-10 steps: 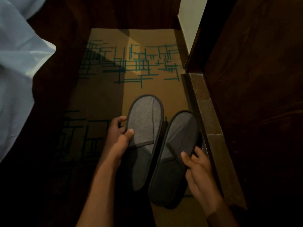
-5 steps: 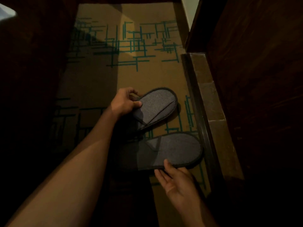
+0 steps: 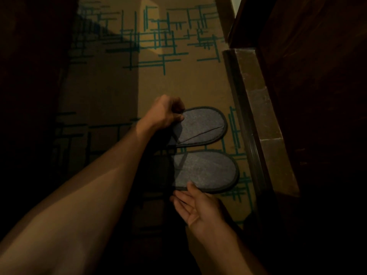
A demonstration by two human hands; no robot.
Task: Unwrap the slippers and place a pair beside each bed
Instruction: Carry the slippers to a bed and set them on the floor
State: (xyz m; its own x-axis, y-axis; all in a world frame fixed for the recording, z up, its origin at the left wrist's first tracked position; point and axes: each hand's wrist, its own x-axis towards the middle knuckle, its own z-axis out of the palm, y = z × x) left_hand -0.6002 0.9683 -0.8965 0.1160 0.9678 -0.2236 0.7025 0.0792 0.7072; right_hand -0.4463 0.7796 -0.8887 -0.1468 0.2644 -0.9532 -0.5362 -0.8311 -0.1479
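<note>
Here, two grey slippers lie side by side on the carpet [image 3: 178,84], toes pointing right toward a stone ledge [image 3: 258,108] that runs along the floor in front of a dark wooden panel [image 3: 317,96]. The far slipper [image 3: 202,126] sits a little tilted, its toe angled slightly away from the near slipper [image 3: 206,171]; a narrow strip of carpet shows between the two, so they are close but apart along most of their length. Both have a dark bound edge around a lighter grey upper, and neither shows any wrapping.

The left hand [image 3: 164,114] reaches in from the lower left and is closed on the far slipper at its open end, thumb on top of the grey cloth and fingers curled over the rim. The right hand [image 3: 196,209] comes up from the bottom, palm turned up and fingers spread loosely; its fingertips [image 3: 190,185] touch the near edge of the near slipper, pinching nothing.

The carpet is tan with a pattern of thin teal lines crossing at right angles. A band of brighter light falls across its upper middle, while the left side is in deep shadow, too dark to tell what stands there.
</note>
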